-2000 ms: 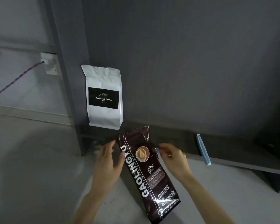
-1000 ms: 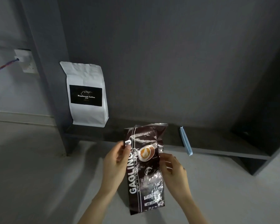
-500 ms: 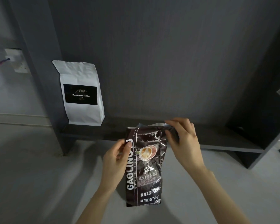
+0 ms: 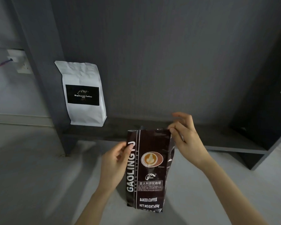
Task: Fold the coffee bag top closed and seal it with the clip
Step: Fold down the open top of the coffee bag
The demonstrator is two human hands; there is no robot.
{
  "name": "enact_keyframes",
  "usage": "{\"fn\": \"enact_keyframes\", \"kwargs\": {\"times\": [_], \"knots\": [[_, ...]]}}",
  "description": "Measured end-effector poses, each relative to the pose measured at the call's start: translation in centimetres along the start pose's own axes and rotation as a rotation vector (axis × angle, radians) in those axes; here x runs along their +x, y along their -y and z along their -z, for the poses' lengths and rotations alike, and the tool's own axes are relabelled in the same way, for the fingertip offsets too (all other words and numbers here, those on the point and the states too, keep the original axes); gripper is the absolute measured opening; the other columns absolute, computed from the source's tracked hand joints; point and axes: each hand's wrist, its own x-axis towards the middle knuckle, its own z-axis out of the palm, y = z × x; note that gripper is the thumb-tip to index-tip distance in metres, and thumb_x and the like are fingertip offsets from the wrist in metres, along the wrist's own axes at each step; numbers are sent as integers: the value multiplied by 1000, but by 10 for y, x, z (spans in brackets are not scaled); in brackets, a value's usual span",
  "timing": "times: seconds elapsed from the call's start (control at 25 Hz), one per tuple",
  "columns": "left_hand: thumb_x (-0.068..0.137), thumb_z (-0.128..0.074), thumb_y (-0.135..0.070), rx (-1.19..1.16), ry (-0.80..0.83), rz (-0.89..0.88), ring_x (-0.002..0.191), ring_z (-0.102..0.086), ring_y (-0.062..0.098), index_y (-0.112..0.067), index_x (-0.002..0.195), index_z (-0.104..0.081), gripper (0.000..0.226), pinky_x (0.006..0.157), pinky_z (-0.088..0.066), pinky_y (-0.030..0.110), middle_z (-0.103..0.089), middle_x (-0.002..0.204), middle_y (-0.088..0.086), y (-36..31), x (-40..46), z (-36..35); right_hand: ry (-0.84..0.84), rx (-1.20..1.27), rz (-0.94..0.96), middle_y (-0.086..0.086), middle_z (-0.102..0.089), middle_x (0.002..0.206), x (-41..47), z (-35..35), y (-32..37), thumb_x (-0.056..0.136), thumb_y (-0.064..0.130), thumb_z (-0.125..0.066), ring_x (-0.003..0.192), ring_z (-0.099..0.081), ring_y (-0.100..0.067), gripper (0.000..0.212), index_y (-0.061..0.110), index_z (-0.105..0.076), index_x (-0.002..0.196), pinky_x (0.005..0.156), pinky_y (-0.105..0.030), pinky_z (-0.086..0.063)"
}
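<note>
I see the dark brown coffee bag (image 4: 150, 169) held upright in front of me, over the pale grey floor (image 4: 31, 176). Its long axis runs nearly vertical, top edge pointing up toward the shelf and base pointing down at me, leaning only a touch to the left at the foot. The printed face is toward the camera, with the white "GAOLING" lettering reading bottom to top along the left edge and a coffee-cup picture in the upper half.

My left hand (image 4: 115, 164) grips the bag's upper left edge, thumb over the front by the lettering, the other fingers out of sight behind the bag. My right hand (image 4: 186, 140) is at the upper right corner; its thumb and forefinger are pinched on the corner of the bag top, while the remaining fingers (image 4: 178, 114) are spread loose above it. The top edge looks flat and straight between the two hands, with a small peak of foil showing behind it.

Behind the bag is a low dark shelf (image 4: 225, 143) backed by a dark grey panel. A white coffee bag (image 4: 83, 95) with a black label stands upright on the shelf's left end, well apart from the one I hold. I cannot see the clip here.
</note>
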Motion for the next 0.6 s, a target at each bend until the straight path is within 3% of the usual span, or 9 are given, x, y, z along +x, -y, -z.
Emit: {"fn": "enact_keyframes", "kwargs": {"times": [0.08,0.2,0.28,0.36,0.44,0.6], "knots": [[82,-56,-25,-21,16,7,69,-65,-5,-37,73,-59,16,60,-49,8,-66,68,-36,-1,0,0,2,57,-57,3,-32,121,-2,1,0,90,8,-43,102,-42,15,17,5,-58,83,87,0,-33],[75,-53,-39,-66,29,16,74,-67,1,-36,77,-62,10,67,-53,15,-70,84,-22,-2,-2,-2,-34,179,-175,8,-32,123,-9,-2,3,90,14,-44,103,-40,18,13,22,-54,93,92,-19,-41],[73,-52,-42,-85,31,16,76,-68,4,-35,79,-63,14,70,-53,22,-70,89,-15,0,-2,-2,-55,299,-268,6,-30,127,-17,-4,6,86,23,-51,104,-43,12,26,31,-45,110,93,-28,-42],[73,-52,-42,-100,30,19,77,-68,7,-35,79,-63,14,71,-53,26,-70,89,-12,0,-3,-3,-70,390,-384,4,-29,129,-27,-9,9,75,36,-58,110,-40,-1,59,30,-32,128,95,-30,-40],[73,-52,-41,-103,16,16,77,-68,10,-35,78,-64,14,72,-52,28,-71,88,-10,0,-3,-4,-84,407,-463,3,-32,125,-36,-19,10,73,30,-65,111,-41,-10,76,25,-23,136,95,-30,-39],[74,-53,-40,-102,30,17,76,-68,10,-42,74,-64,11,69,-52,26,-73,77,-15,-1,-3,-3,-201,431,-518,-1,-50,118,-47,-32,10,78,15,-64,104,-50,-14,61,18,-34,131,91,-32,-45]]}}
